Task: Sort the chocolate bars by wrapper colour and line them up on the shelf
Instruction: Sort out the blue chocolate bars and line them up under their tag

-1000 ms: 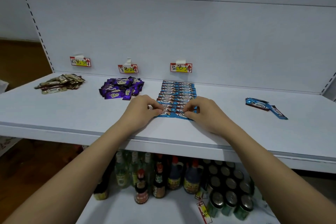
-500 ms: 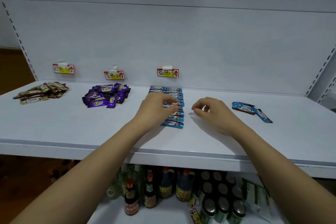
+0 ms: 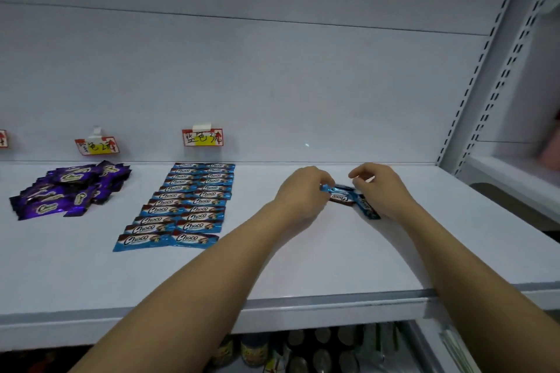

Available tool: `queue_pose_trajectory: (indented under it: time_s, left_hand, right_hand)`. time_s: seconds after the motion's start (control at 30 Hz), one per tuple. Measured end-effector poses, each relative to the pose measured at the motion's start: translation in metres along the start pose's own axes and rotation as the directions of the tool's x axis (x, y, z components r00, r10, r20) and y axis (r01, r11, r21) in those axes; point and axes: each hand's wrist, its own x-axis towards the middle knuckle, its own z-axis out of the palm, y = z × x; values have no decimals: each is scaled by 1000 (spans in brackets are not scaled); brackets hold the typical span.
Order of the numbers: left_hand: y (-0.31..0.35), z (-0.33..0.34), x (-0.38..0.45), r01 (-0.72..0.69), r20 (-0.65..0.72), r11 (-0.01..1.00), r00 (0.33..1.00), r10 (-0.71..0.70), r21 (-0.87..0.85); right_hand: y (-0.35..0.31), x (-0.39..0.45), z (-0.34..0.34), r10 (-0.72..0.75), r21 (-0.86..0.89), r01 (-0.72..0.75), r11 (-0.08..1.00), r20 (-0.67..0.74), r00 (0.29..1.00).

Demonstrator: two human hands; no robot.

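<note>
On the white shelf [image 3: 303,266], blue-wrapped Choco bars lie in two neat columns [image 3: 185,206] under a blue price tag [image 3: 202,137]. A loose heap of purple bars [image 3: 69,188] sits to their left. At the right, a few loose blue bars [image 3: 348,195] lie between my hands. My left hand [image 3: 303,191] pinches the left end of one of them. My right hand [image 3: 378,191] has curled fingers at the right side of the same small pile, covering part of another bar [image 3: 368,209].
A second price tag [image 3: 97,145] hangs above the purple heap. Slotted shelf uprights [image 3: 478,94] rise at the right. Bottles and cans [image 3: 272,348] stand on the lower shelf under the front edge.
Both hands left the blue columns and moved right to the loose blue bars. The view swung right, so the brown heap at the far left is out of frame.
</note>
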Motion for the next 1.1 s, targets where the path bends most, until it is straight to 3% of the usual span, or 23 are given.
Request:
queue_pose_trajectory:
  time_s: [0.13,0.23,0.33,0.4,0.47,0.6,0.8,0.9,1.1]
  left_hand:
    - [-3,14,16,-62,80,998,995,59,31]
    - [-18,10,19,-7,75,999,997,11,-49]
    - [-28,6,21,101,77,980,993,-89,-170]
    - [-29,5,21,191,63,894,981,-181,-406]
    - [-28,3,22,266,67,733,955,-289,-626]
    - [-24,-4,21,338,152,494,913,-378,-801]
    - [-22,-10,18,334,186,399,912,-367,-854]
    - [-21,-10,18,340,200,366,907,-370,-866]
    - [-17,-11,18,340,190,366,902,-388,-866]
  right_hand:
    - [12,14,6,-11,32,8,999,71,997]
    - [19,15,11,-10,1,10,1000,187,982]
    - [27,15,14,-4,-29,10,1000,196,981]
    - [29,16,14,-14,-42,22,999,187,982]
    - [27,16,14,-21,-47,30,998,177,984]
    - [24,16,16,15,-39,-9,999,152,988]
    - [13,18,22,120,-63,-112,992,136,983]
    - [15,15,20,136,109,-148,983,110,985]
    - [9,2,11,52,153,-51,987,0,999]
